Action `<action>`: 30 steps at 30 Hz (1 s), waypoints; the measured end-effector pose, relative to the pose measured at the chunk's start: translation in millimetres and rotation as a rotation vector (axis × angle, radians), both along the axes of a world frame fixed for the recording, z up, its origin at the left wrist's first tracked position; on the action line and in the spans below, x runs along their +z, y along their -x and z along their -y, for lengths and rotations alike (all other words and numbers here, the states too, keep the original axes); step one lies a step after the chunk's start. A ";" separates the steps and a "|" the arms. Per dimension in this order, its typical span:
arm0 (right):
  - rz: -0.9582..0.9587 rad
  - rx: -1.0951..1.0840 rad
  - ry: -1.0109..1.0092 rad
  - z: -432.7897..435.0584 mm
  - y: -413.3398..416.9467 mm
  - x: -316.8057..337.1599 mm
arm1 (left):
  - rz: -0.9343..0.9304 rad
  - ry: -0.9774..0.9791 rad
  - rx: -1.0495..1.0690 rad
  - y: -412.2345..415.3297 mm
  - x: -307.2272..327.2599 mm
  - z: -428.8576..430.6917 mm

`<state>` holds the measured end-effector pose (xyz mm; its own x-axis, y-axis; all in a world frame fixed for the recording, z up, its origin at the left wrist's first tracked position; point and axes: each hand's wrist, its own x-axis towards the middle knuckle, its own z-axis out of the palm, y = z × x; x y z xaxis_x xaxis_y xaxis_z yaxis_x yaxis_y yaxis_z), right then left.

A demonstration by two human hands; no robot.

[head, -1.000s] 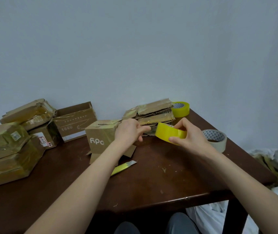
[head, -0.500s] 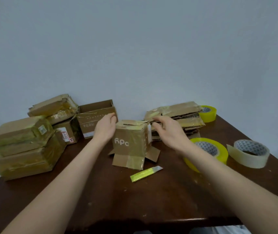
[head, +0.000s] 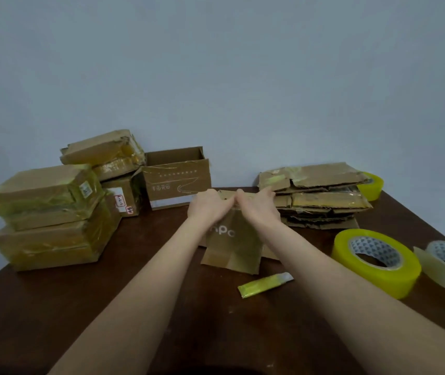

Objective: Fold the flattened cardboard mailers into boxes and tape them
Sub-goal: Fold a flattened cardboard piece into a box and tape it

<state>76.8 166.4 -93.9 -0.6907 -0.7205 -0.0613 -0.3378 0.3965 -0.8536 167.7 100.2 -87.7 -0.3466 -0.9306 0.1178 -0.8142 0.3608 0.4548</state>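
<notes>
While it stood on the dark brown wooden bench [head: 53, 307], the small brown cardboard box with white lettering [head: 239, 240] was gripped.
Left hand [head: 208, 209] and right hand [head: 256, 211], side by side, curled over its top flaps, holding them.

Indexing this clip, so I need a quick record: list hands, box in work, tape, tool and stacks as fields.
left hand: on top of the small printed box, fingers over its flaps
right hand: on the same top, beside the left; grip or press unclear
box: upright, bottom flaps splayed
tape: yellow roll and pale roll front right; second yellow roll back right
cutter: yellow, lying before the box, untouched
flat mailers: stacked back right
taped boxes: piled left
</notes>
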 end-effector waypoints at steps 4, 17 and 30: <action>0.210 -0.030 -0.023 4.8 11.1 -11.3 | -0.011 -0.104 -0.020 -0.9 -0.1 8.0; 0.378 0.217 0.452 -22.7 -11.9 30.3 | -0.615 0.095 0.172 -71.3 16.7 -18.3; -0.314 0.426 0.141 57.9 -89.1 -61.3 | -0.641 0.106 0.335 -145.7 -56.2 29.3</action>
